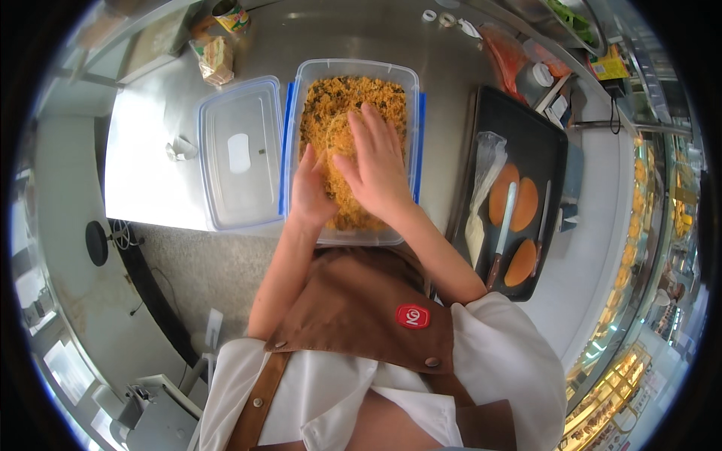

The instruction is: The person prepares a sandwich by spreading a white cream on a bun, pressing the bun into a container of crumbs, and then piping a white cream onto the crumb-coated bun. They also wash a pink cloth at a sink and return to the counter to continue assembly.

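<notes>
A clear plastic storage box (pixel 355 67) with blue side clips stands before me, filled with golden shredded food floss (pixel 389 90) flecked with dark green bits. Both my hands are inside its rim. My right hand (pixel 378 163) lies palm down, fingers slightly spread, over a pale rounded lump coated in floss (pixel 340 132), perhaps a bun. Against the lump's left side, my left hand (pixel 311 194) is cupped, thumb and fingers partly hidden. Whether it grips the lump cannot be told. Left of the box lies its clear lid (pixel 240 186).
Right of the box, a black baking tray (pixel 519 127) carries several brown bread pieces (pixel 522 262), a bread knife (pixel 505 220) and a piping bag (pixel 488 163). A wrapped sandwich (pixel 216 61), an open can (pixel 230 16) and crumpled paper (pixel 181 149) sit on the steel table (pixel 338 34).
</notes>
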Demonstrator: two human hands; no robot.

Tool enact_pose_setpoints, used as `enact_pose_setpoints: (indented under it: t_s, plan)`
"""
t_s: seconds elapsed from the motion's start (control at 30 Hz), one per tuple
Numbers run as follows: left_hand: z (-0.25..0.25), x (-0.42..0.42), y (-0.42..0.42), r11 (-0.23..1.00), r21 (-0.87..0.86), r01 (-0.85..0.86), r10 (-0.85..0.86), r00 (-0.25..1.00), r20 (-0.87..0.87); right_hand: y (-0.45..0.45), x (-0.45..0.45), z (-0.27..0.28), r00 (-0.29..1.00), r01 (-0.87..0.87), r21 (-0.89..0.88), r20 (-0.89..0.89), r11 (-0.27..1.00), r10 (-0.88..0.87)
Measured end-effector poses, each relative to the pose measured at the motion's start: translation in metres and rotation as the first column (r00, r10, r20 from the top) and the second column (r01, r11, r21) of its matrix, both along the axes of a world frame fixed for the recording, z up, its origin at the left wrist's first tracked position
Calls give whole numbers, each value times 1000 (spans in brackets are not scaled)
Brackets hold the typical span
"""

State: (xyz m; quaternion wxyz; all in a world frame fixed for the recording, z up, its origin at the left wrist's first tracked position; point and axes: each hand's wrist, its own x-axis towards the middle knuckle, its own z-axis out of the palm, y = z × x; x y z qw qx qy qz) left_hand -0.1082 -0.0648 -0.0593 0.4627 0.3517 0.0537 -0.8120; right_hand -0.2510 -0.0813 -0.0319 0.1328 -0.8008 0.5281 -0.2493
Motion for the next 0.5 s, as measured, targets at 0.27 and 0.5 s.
enact_pose_setpoints:
  t_s: [0.27,0.5]
  plan:
    - [0,2,1,998,44,-42,43,999,-17,-4,1,6,978,88,-47,194,995,-78]
    - [19,2,-1,956,-287,53,-43,998,40,-10,-6,-35,559,-62,463,750,884,-353]
